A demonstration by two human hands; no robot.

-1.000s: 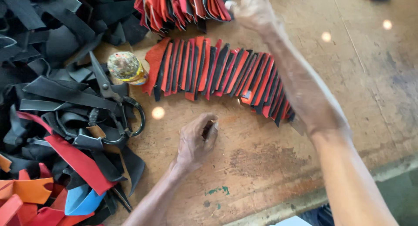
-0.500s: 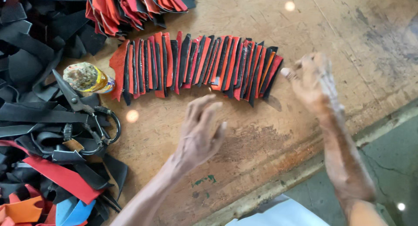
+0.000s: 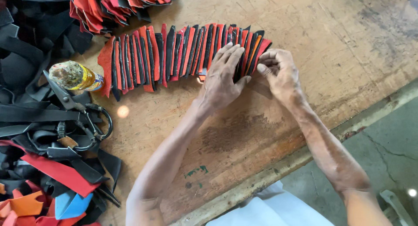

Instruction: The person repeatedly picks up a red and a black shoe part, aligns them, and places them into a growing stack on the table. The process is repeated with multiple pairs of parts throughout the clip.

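Observation:
A long fanned row of overlapping red and black leather pieces [image 3: 174, 52] lies across the wooden table [image 3: 331, 47]. My left hand [image 3: 222, 78] rests flat on the row's right part, fingers spread over the pieces. My right hand [image 3: 281, 73] is at the row's right end, its fingertips pinched on the edge of the last piece there. Both forearms reach in from the bottom of the view.
A second fan of red and black pieces [image 3: 117, 4] lies at the top. A small bottle with yellow liquid [image 3: 76, 76] and black scissors [image 3: 78, 113] sit left of the row. Black, red, orange and blue leather scraps [image 3: 39, 165] pile at the left. The table edge runs diagonally at lower right.
My right hand came down from the far pile to the row's right end. My left hand moved up from the bare table onto the row.

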